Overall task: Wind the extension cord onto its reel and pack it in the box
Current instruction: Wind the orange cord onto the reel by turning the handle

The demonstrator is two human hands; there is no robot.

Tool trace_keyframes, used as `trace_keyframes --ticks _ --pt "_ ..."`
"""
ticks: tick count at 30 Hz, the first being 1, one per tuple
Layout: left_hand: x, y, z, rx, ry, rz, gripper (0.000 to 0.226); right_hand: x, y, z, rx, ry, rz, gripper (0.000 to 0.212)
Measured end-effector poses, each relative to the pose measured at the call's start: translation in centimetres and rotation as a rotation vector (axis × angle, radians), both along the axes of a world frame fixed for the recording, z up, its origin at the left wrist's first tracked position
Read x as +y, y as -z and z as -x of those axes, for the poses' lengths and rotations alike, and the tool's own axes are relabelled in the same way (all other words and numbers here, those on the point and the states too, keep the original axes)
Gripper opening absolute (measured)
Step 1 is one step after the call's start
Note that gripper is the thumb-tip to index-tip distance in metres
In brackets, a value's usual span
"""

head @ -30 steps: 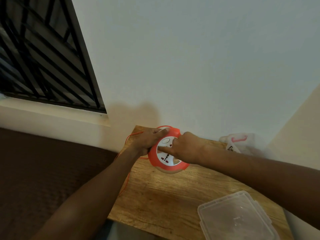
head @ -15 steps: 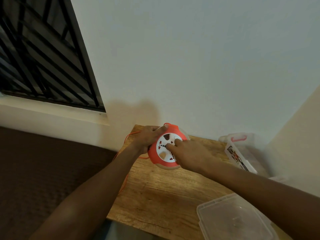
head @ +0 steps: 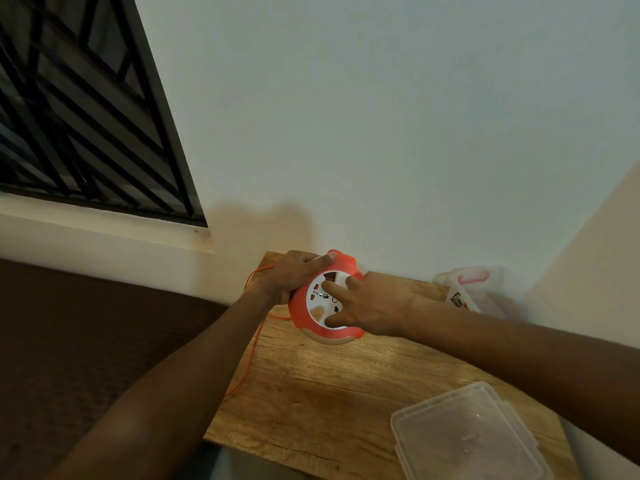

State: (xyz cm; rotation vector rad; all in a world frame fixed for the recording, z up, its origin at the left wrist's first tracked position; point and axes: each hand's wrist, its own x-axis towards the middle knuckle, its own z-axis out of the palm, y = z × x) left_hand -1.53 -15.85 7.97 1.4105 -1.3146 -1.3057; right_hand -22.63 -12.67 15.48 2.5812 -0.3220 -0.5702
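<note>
Gripping the reel (head: 325, 306), left hand (head: 291, 277) opposes right hand (head: 372, 303) fingers pressing its face.

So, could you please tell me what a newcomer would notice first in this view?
The round orange-and-white cord reel at the far edge of the wooden table: the left hand grips its rim, and the right hand lays its fingers on its white face. A thin orange cord trails off the table's left edge.

Glossy orange-and-white plastic reel (head: 325, 306) on a matt, grained wooden table (head: 311, 393); clear smooth plastic lid (head: 467, 434)
</note>
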Motion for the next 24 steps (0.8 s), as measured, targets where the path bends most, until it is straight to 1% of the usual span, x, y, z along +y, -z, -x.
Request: trace_keyframes --ticks 3,5,7,8,9,11,12,13,14,15,16,18,19,20,23,24 --pt "0.1 -0.1 0.0 0.009 -0.002 -0.007 0.048 0.5 -0.2 -0.8 0.005 0.106 0.026 0.088" --pt "0.2 -0.1 0.2 0.02 -0.007 -0.008 0.043 0.7 -0.4 -1.3 0.042 0.146 0.041 0.088" --pt "0.3 -0.2 0.6 0.028 -0.004 -0.01 0.042 0.7 -0.4 -1.8 0.091 0.158 0.064 0.085" --pt "0.2 -0.3 0.7 0.021 0.004 -0.01 0.042 0.7 -0.4 -2.2 0.131 0.174 0.084 0.079" --pt "0.2 -0.4 0.9 0.011 0.014 -0.01 0.044 0.7 -0.5 -2.5 0.129 0.222 0.062 0.068" --pt "0.2 -0.3 1.2 -0.003 0.03 -0.008 0.053 0.8 -0.8 -3.0 -0.017 0.345 -0.13 0.037" --pt "0.2 -0.3 1.3 -0.011 0.035 -0.006 0.059 0.7 -0.5 -3.3 -0.099 0.382 -0.208 0.03" --pt "0.2 -0.3 1.4 -0.022 0.038 -0.006 0.063 0.7 -0.2 -3.5 -0.132 0.394 -0.247 0.029" --pt "0.2 -0.3 1.5 -0.032 0.038 -0.007 0.066 0.9 0.0 -3.6 -0.119 0.396 -0.232 0.03" --pt "0.3 -0.4 1.5 -0.039 0.039 -0.005 0.068 1.0 0.0 -3.6 -0.079 0.374 -0.175 0.033" --pt "0.4 -0.4 1.5 -0.045 0.041 0.003 0.07 0.9 0.0 -3.4 -0.023 0.341 -0.112 0.041" --pt "0.5 -0.5 1.3 -0.037 0.026 0.015 0.074 0.2 0.7 -2.5 0.016 0.261 0.0 0.065" --pt "0.5 -0.4 1.2 -0.014 0.008 0.012 0.073 -0.3 1.0 -2.0 -0.035 0.235 0.014 0.075" --pt "0.5 -0.4 1.2 0.012 -0.016 0.008 0.069 -0.7 1.5 -1.5 -0.117 0.257 -0.006 0.08" --pt "0.7 -0.5 1.5 0.003 -0.091 0.026 0.041 -1.1 3.5 -0.9 -0.432 0.409 -0.103 0.075" --pt "0.7 -0.4 1.6 0.001 -0.121 0.036 0.038 -1.0 4.2 -0.8 -0.528 0.479 -0.136 0.072"
